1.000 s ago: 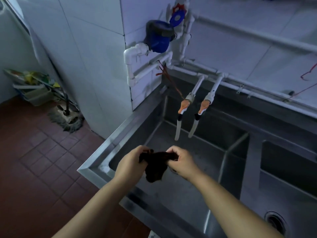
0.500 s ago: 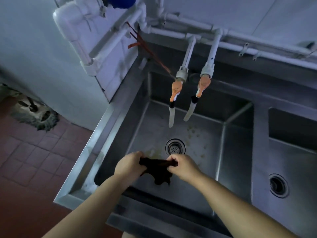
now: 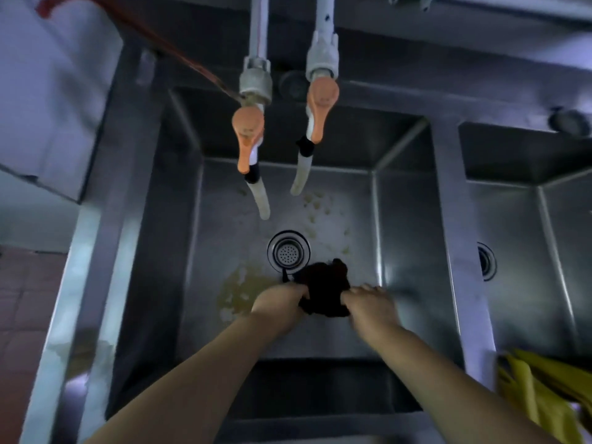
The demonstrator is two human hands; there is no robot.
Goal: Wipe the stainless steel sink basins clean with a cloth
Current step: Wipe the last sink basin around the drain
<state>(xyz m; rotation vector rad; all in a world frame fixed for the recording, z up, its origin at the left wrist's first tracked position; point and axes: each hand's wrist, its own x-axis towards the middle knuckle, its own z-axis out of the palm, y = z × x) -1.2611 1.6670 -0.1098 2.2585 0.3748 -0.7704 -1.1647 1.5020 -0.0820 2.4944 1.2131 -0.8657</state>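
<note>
A dark crumpled cloth (image 3: 324, 290) sits low in the left stainless steel basin (image 3: 403, 238), just in front of the round drain (image 3: 289, 250). My left hand (image 3: 279, 302) grips the cloth's left side and my right hand (image 3: 371, 302) grips its right side. Yellowish grime (image 3: 238, 291) stains the basin floor left of the cloth, and more specks (image 3: 315, 206) lie behind the drain. A second basin (image 3: 525, 251) lies to the right behind a steel divider (image 3: 455, 238).
Two taps with orange levers (image 3: 248, 136) (image 3: 320, 107) and white hose spouts hang over the back of the left basin. A red cord (image 3: 153, 36) runs to the left tap. Yellow gloves (image 3: 544, 392) lie on the rim at lower right. Red floor tiles (image 3: 19, 309) show at left.
The view has tilted down and moved in over the left basin. Both hands have lowered the cloth from above the front rim down next to the drain.
</note>
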